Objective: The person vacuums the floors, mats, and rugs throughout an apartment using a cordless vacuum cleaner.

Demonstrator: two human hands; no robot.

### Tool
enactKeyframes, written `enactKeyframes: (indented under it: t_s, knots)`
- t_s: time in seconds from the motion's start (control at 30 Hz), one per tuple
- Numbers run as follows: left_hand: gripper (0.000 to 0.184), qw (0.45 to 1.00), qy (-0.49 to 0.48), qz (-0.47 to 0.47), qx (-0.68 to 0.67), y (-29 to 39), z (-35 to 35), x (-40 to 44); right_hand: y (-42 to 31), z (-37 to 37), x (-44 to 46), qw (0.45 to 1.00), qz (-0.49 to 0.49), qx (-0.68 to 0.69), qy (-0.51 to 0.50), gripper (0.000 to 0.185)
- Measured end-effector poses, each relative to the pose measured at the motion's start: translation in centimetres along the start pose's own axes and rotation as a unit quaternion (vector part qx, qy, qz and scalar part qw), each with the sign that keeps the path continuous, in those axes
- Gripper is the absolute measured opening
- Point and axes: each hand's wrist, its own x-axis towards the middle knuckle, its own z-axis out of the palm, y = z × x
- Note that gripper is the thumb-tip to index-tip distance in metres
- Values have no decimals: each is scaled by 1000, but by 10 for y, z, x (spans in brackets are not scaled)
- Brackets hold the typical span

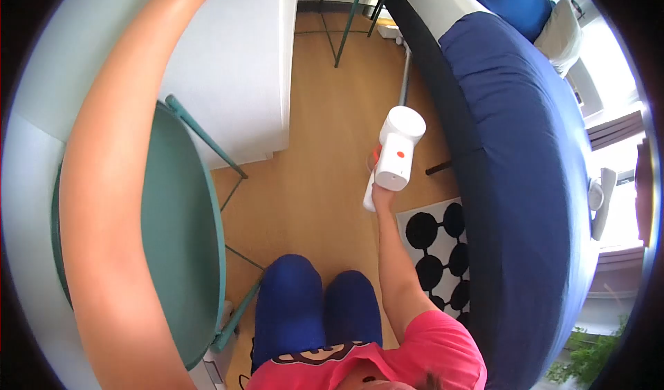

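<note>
A white stick vacuum cleaner [397,156] with an orange button is held in my right hand [382,195], whose fingers wrap round its handle and are mostly hidden by the body. From it a grey tube [405,79] runs away over the wooden floor to a head [389,32] beside the bed's dark base. My left arm [111,182] reaches up across the left side of the view, over a round green table. Its hand lies beyond the top edge, out of view.
A green tray-like table [181,245] with thin legs stands at left, beside a white cabinet [232,65]. On the right is a bed with a blue cover [529,182]. A black-and-white rug [443,258] lies near the bed. Thin metal legs [344,34] stand farther ahead.
</note>
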Motion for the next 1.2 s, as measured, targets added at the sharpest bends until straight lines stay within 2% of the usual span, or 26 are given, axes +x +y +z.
enactKeyframes:
  t_s: [0.03,0.1,0.17,0.27,0.37,0.47,0.53,0.57,0.63,0.67,0.7,0.73,0.77,0.8,0.83,0.87,0.9,0.93,1.0,1.07,1.1,1.13,1.2]
  knots:
    - [66,995,82,32,-55,1,0,0,-15,-1,10,1000,21,13,-17,38]
    - [66,989,-110,14,-94,1,-19,-4,-32,-2,27,998,51,17,-25,41]
    - [66,1000,10,16,8,0,2,-7,-47,-8,32,999,44,22,-9,41]
    - [68,998,47,26,-22,3,1,-3,-105,-29,14,999,5,35,15,41]
    - [69,996,16,26,-89,4,-14,1,-127,-55,-42,997,25,71,-1,37]
    - [74,987,-119,-13,-110,6,-38,9,-189,-90,-125,994,76,60,-56,33]
    - [76,964,-248,4,-100,17,-46,0,-234,-108,-172,989,80,85,-94,36]
    - [77,947,-308,13,-92,24,-51,-8,-258,-113,-190,981,90,142,-95,39]
    - [65,835,-447,7,-320,41,-81,-38,-287,-119,-216,968,80,211,-106,45]
    - [40,705,-637,100,-296,40,-126,-32,-291,-120,-226,967,62,221,-114,48]
    - [26,651,-659,115,-359,38,-165,-57,-289,-121,-235,957,67,232,-160,68]
    - [22,602,-667,328,-290,39,-221,-65,-292,-122,-243,944,79,283,-151,74]
    - [23,523,-747,322,-254,39,-271,-78,-297,-119,-249,928,92,331,-142,80]
    - [27,458,-777,325,-286,37,-298,-102,-306,-123,-247,907,83,380,-159,85]
    - [40,406,-798,299,-328,35,-331,-109,-315,-127,-246,883,76,428,-177,90]
    - [57,365,-789,212,-446,37,-350,-129,-310,-115,-244,848,60,491,-191,81]
    - [64,351,-743,93,-563,46,-359,-167,-309,-115,-245,861,55,452,-228,82]
    - [62,356,-726,-45,-586,61,-367,-195,-308,-115,-243,871,44,411,-264,83]
    - [58,375,-604,-237,-663,77,-384,-209,-307,-116,-235,885,26,323,-333,87]
    - [49,418,-631,-267,-597,82,-369,-237,-302,-120,-221,889,13,228,-397,91]
    - [38,555,-490,-224,-633,95,-363,-267,-295,-129,-206,841,20,153,-518,95]
    - [32,356,-415,-517,-659,113,-371,-275,-290,-149,-193,831,-6,110,-545,88]
    - [30,525,-530,-437,-502,115,-376,-274,-284,-200,-148,818,-89,77,-562,76]
